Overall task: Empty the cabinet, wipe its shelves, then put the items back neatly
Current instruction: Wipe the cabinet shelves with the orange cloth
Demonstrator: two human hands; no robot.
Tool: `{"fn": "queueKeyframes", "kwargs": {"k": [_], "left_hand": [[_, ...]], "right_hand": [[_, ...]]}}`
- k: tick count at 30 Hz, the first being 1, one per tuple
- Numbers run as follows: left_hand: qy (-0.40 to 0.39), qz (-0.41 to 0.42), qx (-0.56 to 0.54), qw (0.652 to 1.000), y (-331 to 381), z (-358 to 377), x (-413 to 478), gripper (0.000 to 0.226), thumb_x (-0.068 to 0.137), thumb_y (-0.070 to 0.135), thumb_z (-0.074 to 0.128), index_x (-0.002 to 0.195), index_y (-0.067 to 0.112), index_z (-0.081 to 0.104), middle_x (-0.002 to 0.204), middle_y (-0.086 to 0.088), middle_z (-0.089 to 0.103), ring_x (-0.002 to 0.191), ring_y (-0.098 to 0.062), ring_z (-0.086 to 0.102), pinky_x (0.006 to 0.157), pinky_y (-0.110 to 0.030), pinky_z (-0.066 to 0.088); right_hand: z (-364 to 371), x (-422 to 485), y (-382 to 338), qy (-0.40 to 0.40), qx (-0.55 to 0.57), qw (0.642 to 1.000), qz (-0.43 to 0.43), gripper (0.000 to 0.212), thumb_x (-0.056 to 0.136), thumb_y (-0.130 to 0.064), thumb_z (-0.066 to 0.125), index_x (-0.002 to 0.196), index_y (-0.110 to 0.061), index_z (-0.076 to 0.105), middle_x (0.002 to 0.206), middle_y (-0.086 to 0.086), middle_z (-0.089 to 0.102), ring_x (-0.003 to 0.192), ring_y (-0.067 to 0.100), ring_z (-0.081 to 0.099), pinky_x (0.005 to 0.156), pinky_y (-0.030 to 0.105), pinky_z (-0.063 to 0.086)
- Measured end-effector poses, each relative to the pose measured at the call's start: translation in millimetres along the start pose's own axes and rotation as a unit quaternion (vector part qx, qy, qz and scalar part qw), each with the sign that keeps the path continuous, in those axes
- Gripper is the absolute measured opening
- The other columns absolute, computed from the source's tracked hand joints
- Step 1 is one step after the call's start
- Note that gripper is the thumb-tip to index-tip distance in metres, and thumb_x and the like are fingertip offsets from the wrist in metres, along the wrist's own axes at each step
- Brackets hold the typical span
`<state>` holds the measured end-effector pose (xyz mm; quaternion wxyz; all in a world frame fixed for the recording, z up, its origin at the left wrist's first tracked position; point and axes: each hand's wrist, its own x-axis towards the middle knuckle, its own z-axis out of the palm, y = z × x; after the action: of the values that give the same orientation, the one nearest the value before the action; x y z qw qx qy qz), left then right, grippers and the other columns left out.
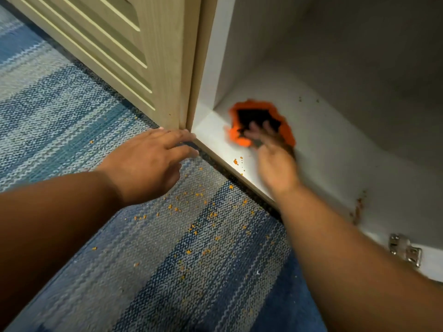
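Right grip, blurred, presses spread fingers on an orange-and-black sponge at the cabinet shelf's front-left corner. I see the left grip released over the carpet.

Bare left forearm, bare right forearm, left hand sharp, right hand motion-blurred

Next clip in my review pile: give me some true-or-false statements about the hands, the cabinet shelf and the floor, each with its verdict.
1. The right hand presses an orange-and-black pad on the cabinet's bottom shelf. True.
2. The left hand holds a spray bottle. False: it holds nothing, its fingers spread near the cabinet's front corner.
3. Orange crumbs lie scattered on the striped carpet. True.
4. The pad sits beside the metal hinge. False: it is near the shelf's left wall, well apart from the hinge.
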<state>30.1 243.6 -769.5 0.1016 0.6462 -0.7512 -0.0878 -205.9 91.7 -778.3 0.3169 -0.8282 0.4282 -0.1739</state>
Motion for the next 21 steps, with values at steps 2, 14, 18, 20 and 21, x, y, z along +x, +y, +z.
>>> {"fn": "queueKeyframes", "kwargs": {"k": [2, 14, 18, 20, 21], "left_hand": [[0.002, 0.000, 0.007, 1.000, 0, -3, -4, 0.052, 0.082, 0.017, 0.070, 0.133, 0.023, 0.062, 0.146, -0.005, 0.054, 0.132, -0.026, 0.054, 0.114, -0.051, 0.039], [-0.016, -0.003, 0.042, 0.999, 6, -11, -3, 0.061, 0.080, 0.016, 0.073, 0.138, 0.022, 0.058, 0.150, -0.005, 0.052, 0.135, -0.024, 0.052, 0.113, -0.054, 0.039], [-0.012, -0.003, 0.043, 0.999, 4, -12, 0, 0.057, 0.079, 0.017, 0.072, 0.135, 0.022, 0.061, 0.146, -0.004, 0.056, 0.130, -0.024, 0.057, 0.110, -0.054, 0.041], [0.001, -0.017, 0.042, 0.999, 10, -10, 2, 0.051, 0.082, 0.023, 0.061, 0.134, 0.023, 0.062, 0.143, -0.004, 0.058, 0.126, -0.025, 0.059, 0.107, -0.049, 0.044], [0.007, -0.021, 0.040, 0.999, 15, -8, 3, 0.051, 0.083, 0.027, 0.055, 0.133, 0.023, 0.062, 0.142, -0.006, 0.058, 0.123, -0.027, 0.060, 0.103, -0.047, 0.045]], "right_hand": [[12, -26, -10, -0.027, -0.030, 0.999, -0.037, 0.043, 0.086, -0.019, 0.044, 0.106, -0.040, 0.075, 0.133, -0.004, 0.062, 0.136, 0.011, 0.045, 0.120, 0.042, 0.030], [-11, 16, 18, 0.130, 0.030, 0.989, 0.071, 0.023, 0.087, 0.011, 0.054, 0.106, 0.005, 0.064, 0.123, 0.015, 0.061, 0.096, 0.013, 0.069, 0.094, 0.026, 0.052], [12, -60, -6, 0.058, 0.020, 0.998, 0.028, 0.035, 0.077, -0.021, 0.056, 0.097, -0.038, 0.079, 0.115, -0.010, 0.073, 0.116, 0.000, 0.061, 0.106, 0.030, 0.043], [-18, -50, 5, 0.140, 0.062, 0.978, 0.139, 0.024, 0.084, -0.019, 0.061, 0.096, -0.028, 0.079, 0.102, -0.007, 0.075, 0.097, 0.009, 0.066, 0.086, 0.022, 0.043], [-41, -37, 12, 0.188, 0.061, 0.954, 0.224, 0.021, 0.092, -0.018, 0.060, 0.104, -0.019, 0.078, 0.107, 0.004, 0.074, 0.094, 0.018, 0.064, 0.079, 0.022, 0.041]]}}
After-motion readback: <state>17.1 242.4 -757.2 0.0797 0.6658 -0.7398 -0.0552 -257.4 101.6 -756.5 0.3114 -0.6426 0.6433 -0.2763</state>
